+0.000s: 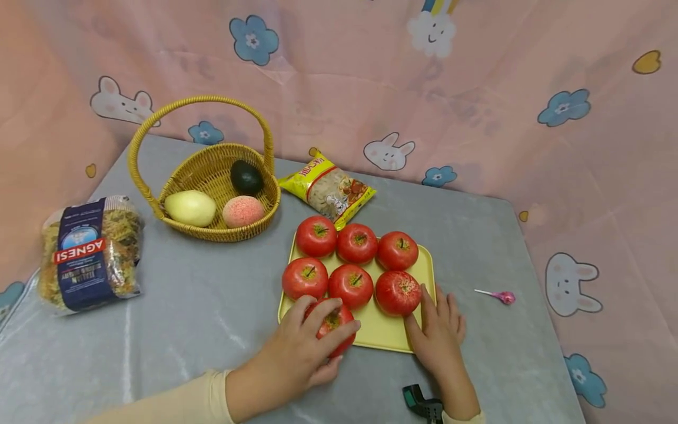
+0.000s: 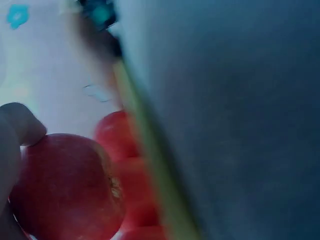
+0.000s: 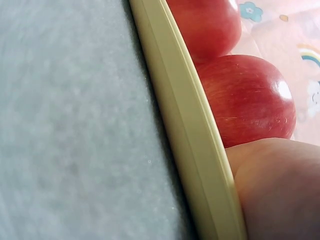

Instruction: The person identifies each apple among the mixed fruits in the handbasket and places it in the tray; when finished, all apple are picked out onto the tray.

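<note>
My left hand (image 1: 286, 353) grips a red apple (image 1: 341, 333) over the near left edge of the yellow tray (image 1: 384, 333), fingers spread across its top. The left wrist view shows that apple (image 2: 65, 190) large, with blurred red apples behind it. On the tray, several more red apples stand in two rows, stems up. At the tray's right edge my right hand (image 1: 439, 335) lies with fingers extended, thumb over the tray and a fingertip right at the nearest apple (image 1: 398, 293). In the right wrist view, part of that hand (image 3: 280, 185) shows beside the tray's rim (image 3: 187, 120).
A wicker basket (image 1: 228, 234) at the back left holds a pale yellow fruit, a pink fruit and a dark one. Left of it lies an AGNESI pasta bag (image 1: 90, 256). Behind the tray is a yellow snack packet (image 1: 336, 191); a lollipop (image 1: 498, 296) lies to the right.
</note>
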Available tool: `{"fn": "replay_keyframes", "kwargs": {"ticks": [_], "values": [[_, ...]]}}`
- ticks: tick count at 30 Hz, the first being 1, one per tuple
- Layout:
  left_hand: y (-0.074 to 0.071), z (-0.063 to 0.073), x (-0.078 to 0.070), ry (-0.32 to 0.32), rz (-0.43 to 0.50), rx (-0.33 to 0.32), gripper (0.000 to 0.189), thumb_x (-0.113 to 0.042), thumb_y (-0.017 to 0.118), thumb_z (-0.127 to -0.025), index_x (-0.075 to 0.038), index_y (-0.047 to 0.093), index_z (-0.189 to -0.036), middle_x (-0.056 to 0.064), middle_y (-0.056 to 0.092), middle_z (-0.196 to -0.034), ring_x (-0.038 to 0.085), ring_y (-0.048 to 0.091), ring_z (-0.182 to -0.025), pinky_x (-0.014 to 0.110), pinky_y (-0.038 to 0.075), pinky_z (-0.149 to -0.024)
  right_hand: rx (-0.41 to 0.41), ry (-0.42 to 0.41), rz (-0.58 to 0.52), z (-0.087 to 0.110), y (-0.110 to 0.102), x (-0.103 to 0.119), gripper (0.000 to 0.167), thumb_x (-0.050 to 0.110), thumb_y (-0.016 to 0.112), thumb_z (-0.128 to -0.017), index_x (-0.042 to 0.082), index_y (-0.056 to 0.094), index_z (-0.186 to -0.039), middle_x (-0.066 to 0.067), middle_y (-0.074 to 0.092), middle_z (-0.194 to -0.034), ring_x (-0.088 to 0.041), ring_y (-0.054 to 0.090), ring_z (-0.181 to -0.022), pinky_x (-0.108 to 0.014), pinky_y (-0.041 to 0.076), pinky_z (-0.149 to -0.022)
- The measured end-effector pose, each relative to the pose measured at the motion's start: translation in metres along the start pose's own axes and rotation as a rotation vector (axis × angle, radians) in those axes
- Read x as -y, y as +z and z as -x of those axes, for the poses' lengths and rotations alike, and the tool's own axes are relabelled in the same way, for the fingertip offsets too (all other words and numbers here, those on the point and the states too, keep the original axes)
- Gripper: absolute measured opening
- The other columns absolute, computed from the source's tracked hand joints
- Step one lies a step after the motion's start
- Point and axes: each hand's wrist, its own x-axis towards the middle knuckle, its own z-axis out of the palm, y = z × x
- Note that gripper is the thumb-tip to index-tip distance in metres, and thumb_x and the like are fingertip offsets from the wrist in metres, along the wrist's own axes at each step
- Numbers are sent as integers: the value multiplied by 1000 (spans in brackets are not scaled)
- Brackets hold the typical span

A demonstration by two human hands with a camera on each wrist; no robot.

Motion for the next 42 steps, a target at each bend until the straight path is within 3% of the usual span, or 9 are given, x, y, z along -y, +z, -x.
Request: {"fn": "replay_keyframes", "kwargs": {"ticks": [6,11,16,19,32,37,39,42], "values": [[15,6,1,-57,-54,85,65,-35,90,-85,-24,63,-143,12,48,-145,32,41,-114,41,45,-86,-7,9,-4,-1,2,0,67,27,58,-104,2,37,-163,-27,18,-170,-52,0,-156,-77,-4,-114],[17,6,1,-75,-117,171,75,-46,84,-91,-27,52,-156,12,37,-162,39,36,-141,50,44,-102,-3,9,-1,-1,1,-1,66,28,57,-104,2,38,-162,-27,18,-170,-53,1,-155,-77,-4,-114],[22,5,1,-93,-147,196,80,-48,81,-92,-29,45,-161,9,28,-172,41,18,-157,63,21,-118,0,29,9,-2,-2,-2,64,26,54,-103,-1,39,-160,-27,18,-170,-52,0,-156,-76,-4,-115],[25,2,3,-106,-140,211,79,-48,81,-93,-32,45,-161,6,27,-173,40,12,-160,66,11,-120,-3,39,11,-3,-2,-5,65,23,54,-102,-3,40,-159,-26,19,-170,-52,0,-156,-76,-4,-115],[26,-6,0,-153,-149,307,74,-54,76,-94,-37,46,-160,3,27,-174,38,9,-161,65,8,-121,8,29,-43,1,-3,-13,69,20,59,-99,-4,37,-160,-29,19,-169,-54,2,-155,-76,-3,-116],[30,-5,-3,-198,-69,322,74,-56,74,-95,-37,45,-161,2,26,-174,36,5,-162,66,6,-122,47,42,-133,6,-10,-18,77,14,61,-94,-8,29,-161,-32,16,-169,-56,2,-155,-74,0,-118],[31,-1,-5,-220,-27,322,74,-57,73,-96,-37,46,-161,1,27,-174,36,6,-162,67,7,-122,50,106,-220,11,-12,-20,80,8,59,-94,-5,24,-164,-28,11,-172,-52,1,-157,-72,2,-121],[34,5,-8,-253,47,322,73,-58,72,-96,-35,48,-160,1,27,-174,36,7,-161,69,7,-120,-68,202,-362,20,-18,-28,77,-2,55,-95,-2,25,-165,-25,11,-173,-48,6,-159,-70,9,-122]]}}
